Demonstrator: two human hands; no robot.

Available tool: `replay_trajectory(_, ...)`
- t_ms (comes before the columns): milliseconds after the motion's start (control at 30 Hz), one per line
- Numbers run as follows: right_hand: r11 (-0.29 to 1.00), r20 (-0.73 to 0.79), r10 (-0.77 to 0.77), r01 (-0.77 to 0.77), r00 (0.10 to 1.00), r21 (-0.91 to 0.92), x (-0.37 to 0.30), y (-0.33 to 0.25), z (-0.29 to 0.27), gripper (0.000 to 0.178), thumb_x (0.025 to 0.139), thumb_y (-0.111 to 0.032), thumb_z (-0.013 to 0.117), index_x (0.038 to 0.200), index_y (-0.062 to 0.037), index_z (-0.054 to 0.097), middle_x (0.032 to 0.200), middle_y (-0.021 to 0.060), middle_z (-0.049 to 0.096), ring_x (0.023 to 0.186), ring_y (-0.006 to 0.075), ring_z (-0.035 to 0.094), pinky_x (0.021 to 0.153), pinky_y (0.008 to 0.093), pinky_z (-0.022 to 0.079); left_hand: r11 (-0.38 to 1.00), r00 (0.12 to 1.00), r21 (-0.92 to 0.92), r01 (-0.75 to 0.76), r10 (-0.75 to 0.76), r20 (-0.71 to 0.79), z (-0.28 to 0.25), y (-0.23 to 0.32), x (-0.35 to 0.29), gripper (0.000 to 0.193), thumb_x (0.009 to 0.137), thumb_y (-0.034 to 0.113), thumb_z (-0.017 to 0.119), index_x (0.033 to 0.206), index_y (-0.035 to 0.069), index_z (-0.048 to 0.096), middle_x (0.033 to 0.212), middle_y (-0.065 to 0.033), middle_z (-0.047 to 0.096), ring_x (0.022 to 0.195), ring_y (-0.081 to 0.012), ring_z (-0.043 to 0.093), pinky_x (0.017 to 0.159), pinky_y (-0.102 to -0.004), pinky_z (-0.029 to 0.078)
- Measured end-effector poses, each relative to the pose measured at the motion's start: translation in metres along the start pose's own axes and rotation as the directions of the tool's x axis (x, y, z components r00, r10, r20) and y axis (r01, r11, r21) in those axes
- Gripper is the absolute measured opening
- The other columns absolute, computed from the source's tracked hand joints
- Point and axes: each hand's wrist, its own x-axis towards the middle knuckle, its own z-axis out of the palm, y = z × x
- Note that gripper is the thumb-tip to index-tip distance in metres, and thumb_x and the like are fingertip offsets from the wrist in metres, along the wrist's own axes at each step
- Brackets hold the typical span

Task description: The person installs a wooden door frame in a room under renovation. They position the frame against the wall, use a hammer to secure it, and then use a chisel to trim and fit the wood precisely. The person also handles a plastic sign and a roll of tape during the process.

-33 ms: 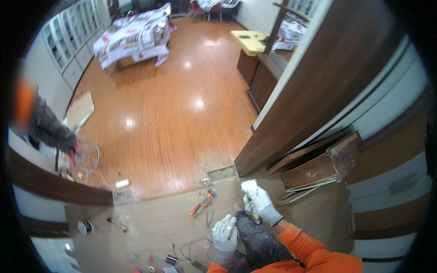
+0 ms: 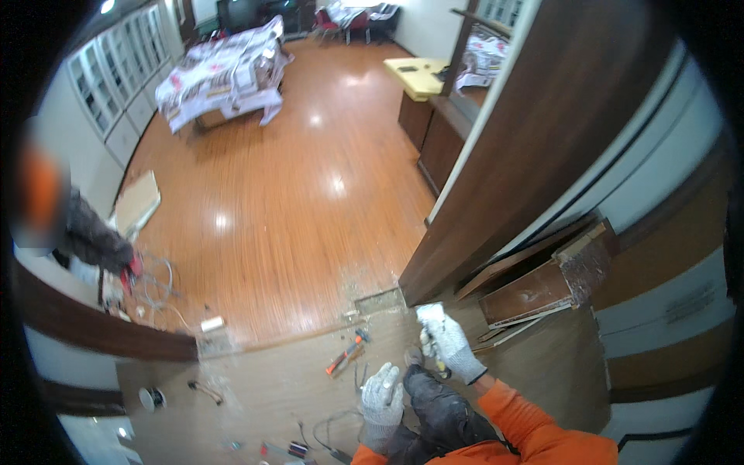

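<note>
My right hand, in a grey-and-white work glove, is held low beside my right knee, with its fingers curled. What they close on is hidden; a small yellow and dark piece shows just below the palm. By my left thigh is my left hand, gloved alike, its fingers loosely bent and slightly apart, with nothing visible in them. Ahead of it, a hammer with an orange and black handle lies on the floor. Just beyond the right hand, a shallow broken recess sits in the floor by the doorway post.
Dark brown frame posts bound the doorway. Broken wood panels lean at the right. A second hammer-like tool, a spool and a cable lie at the left. Another person's leg is at far left; a covered table stands beyond.
The view has shifted slightly, so the floor things appear a little displaced. Both hands keep nearly the same pose.
</note>
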Motion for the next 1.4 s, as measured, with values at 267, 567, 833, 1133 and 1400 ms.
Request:
replay_trajectory(267, 0.898, -0.152, -0.432, 0.409, 0.889, -0.161, -0.023, -0.162, -0.059, 0.032, 0.109, -0.027, 0.045, 0.127, -0.0036, 0.057, 0.086, 0.0041, 0.067, 0.072, 0.0099, 0.064, 0.065, 0.0274, 0.054, 0.861, 0.996, -0.508, 0.031, 0.019, 0.092, 0.048, 0.168, 0.182, 0.036, 0.100, 0.010, 0.058, 0.133, -0.001, 0.059, 0.128, -0.0200, 0.065, 0.123, -0.0262, 0.061, 0.105, -0.0382, 0.047)
replay_trajectory(567, 0.551, -0.256, -0.832, 0.679, 0.493, -0.485, -0.017, -0.279, -0.129, 0.035, 0.105, -0.020, 0.052, 0.130, 0.0037, 0.058, 0.112, 0.0224, 0.071, 0.106, 0.0327, 0.072, 0.089, 0.0388, 0.057, 0.626, 0.963, -0.779, -0.019, 0.221, 0.154, 0.108, 0.319, 0.299, 0.038, 0.109, 0.029, 0.044, 0.124, 0.001, 0.064, 0.106, -0.0070, 0.066, 0.098, -0.0124, 0.061, 0.087, -0.0290, 0.051)
replay_trajectory(833, 0.382, -0.269, -0.923, 0.727, 0.275, -0.570, 0.015, -0.346, -0.131, 0.038, 0.104, -0.018, 0.053, 0.137, 0.0012, 0.056, 0.124, 0.0236, 0.068, 0.115, 0.0325, 0.069, 0.095, 0.0377, 0.056, 0.596, 0.990, -0.791, -0.139, 0.108, -0.092, 0.099, 0.369, 0.352, 0.026, 0.102, 0.018, 0.059, 0.121, 0.002, 0.067, 0.102, -0.0057, 0.071, 0.095, -0.0122, 0.065, 0.085, -0.0291, 0.054)
replay_trajectory(1133, 0.342, -0.314, -0.934, 0.667, 0.168, -0.661, 0.024, -0.361, -0.120, 0.040, 0.105, -0.015, 0.050, 0.140, 0.0042, 0.054, 0.130, 0.0231, 0.065, 0.123, 0.0315, 0.064, 0.104, 0.0390, 0.050, 0.609, 0.689, -0.324, -0.724, 0.618, -0.378, 0.107, 0.343, 0.408, 0.057, 0.084, 0.005, 0.075, 0.139, 0.009, 0.061, 0.148, -0.0193, 0.051, 0.140, -0.0374, 0.045, 0.116, -0.0445, 0.036)
replay_trajectory(1400, 0.640, -0.557, -0.763, 0.503, 0.327, -0.581, 0.001, -0.367, -0.103, 0.039, 0.106, -0.020, 0.050, 0.134, 0.0049, 0.059, 0.114, 0.0212, 0.071, 0.092, 0.0213, 0.074, 0.076, 0.0309, 0.060, 0.487, 0.579, -0.341, -0.804, 0.770, -0.266, 0.103, 0.339, 0.443, 0.066, 0.077, 0.005, 0.078, 0.140, 0.006, 0.059, 0.156, -0.0225, 0.042, 0.145, -0.0400, 0.040, 0.119, -0.0455, 0.034)
